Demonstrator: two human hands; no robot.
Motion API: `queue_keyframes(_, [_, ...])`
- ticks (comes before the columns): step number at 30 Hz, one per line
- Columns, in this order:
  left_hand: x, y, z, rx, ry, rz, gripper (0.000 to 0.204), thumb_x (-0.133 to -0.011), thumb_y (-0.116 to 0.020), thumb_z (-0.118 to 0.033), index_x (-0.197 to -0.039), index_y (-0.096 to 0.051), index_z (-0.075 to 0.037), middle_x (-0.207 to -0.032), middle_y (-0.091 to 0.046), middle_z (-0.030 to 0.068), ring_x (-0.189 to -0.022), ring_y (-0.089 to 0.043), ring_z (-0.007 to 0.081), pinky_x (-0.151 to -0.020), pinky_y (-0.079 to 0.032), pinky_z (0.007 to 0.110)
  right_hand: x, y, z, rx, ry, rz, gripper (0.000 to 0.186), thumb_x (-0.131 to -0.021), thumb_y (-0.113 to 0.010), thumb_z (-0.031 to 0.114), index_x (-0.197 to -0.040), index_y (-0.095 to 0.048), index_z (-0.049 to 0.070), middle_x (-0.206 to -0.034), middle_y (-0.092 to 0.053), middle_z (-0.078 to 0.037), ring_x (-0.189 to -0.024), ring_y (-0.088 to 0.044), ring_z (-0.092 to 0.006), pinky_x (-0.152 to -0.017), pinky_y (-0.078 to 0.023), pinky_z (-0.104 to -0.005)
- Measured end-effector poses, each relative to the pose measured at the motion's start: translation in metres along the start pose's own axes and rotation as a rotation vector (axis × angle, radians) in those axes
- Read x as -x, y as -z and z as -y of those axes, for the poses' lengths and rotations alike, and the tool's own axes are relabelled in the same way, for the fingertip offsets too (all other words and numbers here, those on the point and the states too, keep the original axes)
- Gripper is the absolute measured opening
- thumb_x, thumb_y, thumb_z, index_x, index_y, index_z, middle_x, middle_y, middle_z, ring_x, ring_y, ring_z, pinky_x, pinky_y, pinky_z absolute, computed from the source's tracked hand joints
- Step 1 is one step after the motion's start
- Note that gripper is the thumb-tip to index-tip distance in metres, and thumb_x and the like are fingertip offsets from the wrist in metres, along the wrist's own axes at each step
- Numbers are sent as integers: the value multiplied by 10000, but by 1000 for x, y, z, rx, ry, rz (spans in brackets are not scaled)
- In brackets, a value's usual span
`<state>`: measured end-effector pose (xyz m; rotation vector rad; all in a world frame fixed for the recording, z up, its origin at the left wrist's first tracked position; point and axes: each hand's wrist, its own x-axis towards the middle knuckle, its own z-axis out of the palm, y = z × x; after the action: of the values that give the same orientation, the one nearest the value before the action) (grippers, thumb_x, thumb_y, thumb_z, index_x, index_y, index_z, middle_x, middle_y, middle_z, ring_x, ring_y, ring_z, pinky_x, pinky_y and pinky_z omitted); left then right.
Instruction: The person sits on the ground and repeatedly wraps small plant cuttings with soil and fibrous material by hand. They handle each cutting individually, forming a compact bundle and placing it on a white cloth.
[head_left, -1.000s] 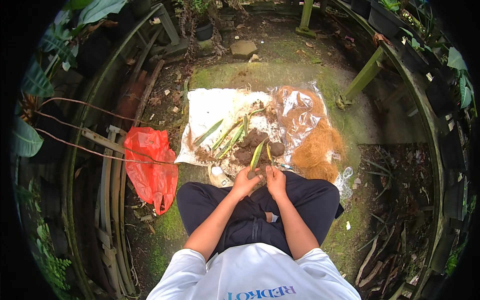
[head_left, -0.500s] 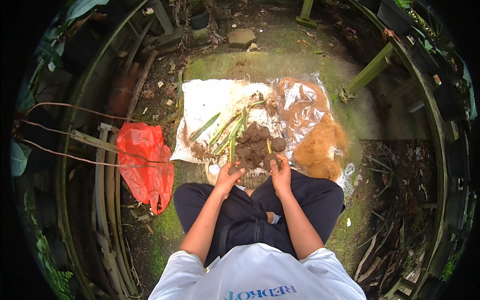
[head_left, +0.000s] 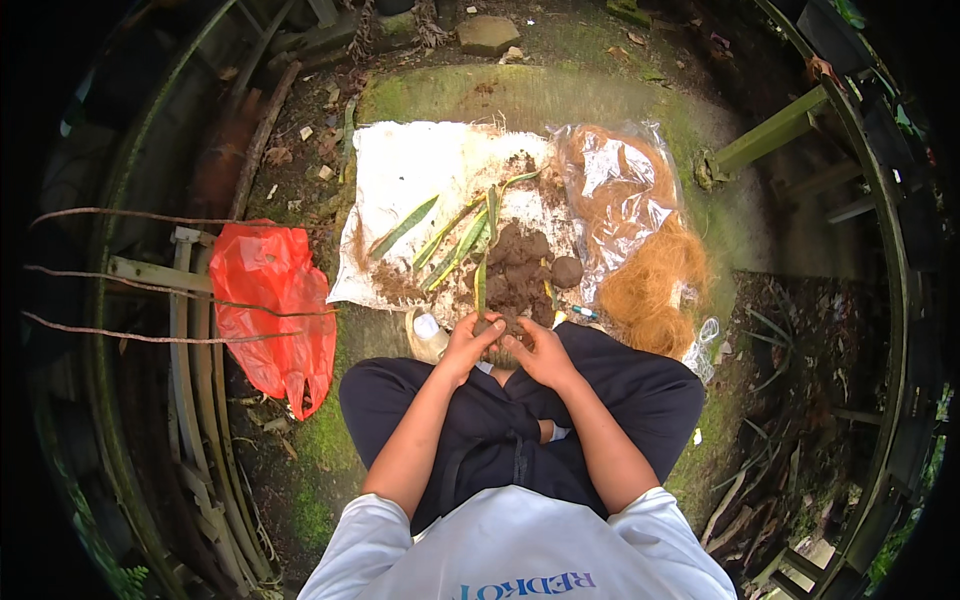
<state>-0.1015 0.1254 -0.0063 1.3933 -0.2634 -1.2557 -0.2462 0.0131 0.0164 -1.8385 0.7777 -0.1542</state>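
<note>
My left hand (head_left: 465, 350) and my right hand (head_left: 542, 355) meet in front of my lap, fingers curled round a dark lump of soil (head_left: 512, 327). Above my left hand a yellow-edged leaf piece (head_left: 480, 286) stands up; whether its base sits in the lump is hidden. Another yellow leaf piece (head_left: 551, 294) lies just beyond my right hand. Past them is a heap of moist dark soil (head_left: 518, 258), with a rounded soil ball (head_left: 567, 272) at its right. Several long green leaf cuttings (head_left: 462, 250) lie left of the heap on a white sack (head_left: 400, 165).
To the right is a clear plastic bag (head_left: 610, 175) of brown fibre, with loose fibre (head_left: 655, 290) spilling out. A red plastic bag (head_left: 265, 310) and thin bent rods (head_left: 150, 275) are at the left. A small pen-like object (head_left: 584, 312) lies near my right knee.
My hands have come together, the right one moving inward from beside the soil ball. The yellow leaf piece near it now lies beyond its fingers. The whole view has shifted slightly.
</note>
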Motion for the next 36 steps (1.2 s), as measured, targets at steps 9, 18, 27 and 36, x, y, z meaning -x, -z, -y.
queue_keyframes(9, [-4, -2, -5, 281, 94, 68, 401, -1066, -450, -365, -1332, -522, -74, -1077, -645, 62, -774, -637, 112, -653, -510, 243, -12, -1, -20, -190, -68, -262, 280, -995, -614, 218, -982, -610, -61, -756, -643, -70, -740, -682, -113, -633, -499, -281])
queue_keyframes(18, [-4, -8, 2, 41, -14, 5, 521, -1055, -455, -433, -1385, -495, -32, -1145, -665, 82, -843, -669, 119, -709, -553, 242, -13, 4, -22, -143, -35, -285, 240, -979, -606, 191, -861, -564, -14, -657, -602, -99, -657, -662, -137, -575, -487, -297])
queue_keyframes(27, [-5, -3, -9, 212, 189, -83, 706, -1012, -300, -663, -1362, -444, -67, -918, -627, 59, -710, -577, 136, -616, -442, 246, -11, -6, -28, -246, -62, -305, 252, -961, -627, 200, -1031, -628, -41, -751, -692, -137, -706, -729, -177, -606, -515, -297])
queue_keyframes(36, [-10, 4, 3, 117, 129, 17, 536, -1047, -462, -366, -1492, -348, -90, -1113, -653, 76, -796, -603, 125, -673, -481, 252, -16, -11, -45, -382, -103, -270, 269, -925, -636, 142, -1139, -593, -14, -923, -726, -133, -794, -698, -140, -692, -516, -273])
